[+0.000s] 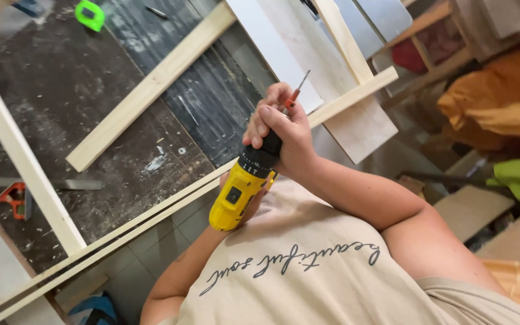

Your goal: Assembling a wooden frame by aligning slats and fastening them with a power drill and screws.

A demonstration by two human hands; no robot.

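I hold a yellow and black cordless drill (236,195) close to my chest, its nose pointing up and away. My right hand (281,129) is wrapped around the black chuck, fingers closed, beside a screwdriver bit (298,90) with an orange collar that sticks out above it. My left hand (253,203) grips the drill's handle from below and is mostly hidden behind the drill body. Just beyond the drill runs a thin pale wooden strip (356,93) of a frame.
A dark, dusty worktop (109,180) carries pale wooden slats (151,84), a green tape measure (89,13) and an orange-handled square (13,198). Plywood boards (356,123) lie behind the strip. Orange and green cloth bundles (501,102) sit at right.
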